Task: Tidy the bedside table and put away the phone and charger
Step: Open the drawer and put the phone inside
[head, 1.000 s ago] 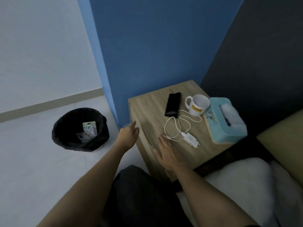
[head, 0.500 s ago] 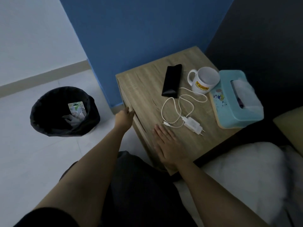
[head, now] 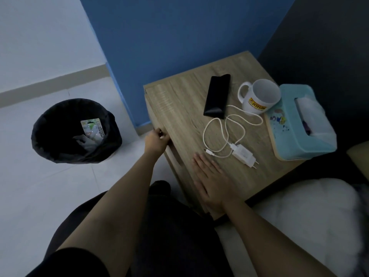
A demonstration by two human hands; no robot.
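A black phone lies on the wooden bedside table, near its back. A white charger with its looped cable lies in front of the phone. My left hand curls its fingers over the top edge of the table's front face, at the drawer. My right hand rests flat, fingers apart, on the tabletop's near corner, just short of the cable's plug end.
A white mug and a teal tissue box stand at the table's right side. A black waste bin with some rubbish sits on the floor to the left. Blue wall behind, white bedding at lower right.
My left hand moved from open air by the table's front to gripping the drawer's top edge. My right hand stays flat on the tabletop. The view has tilted down and closer.
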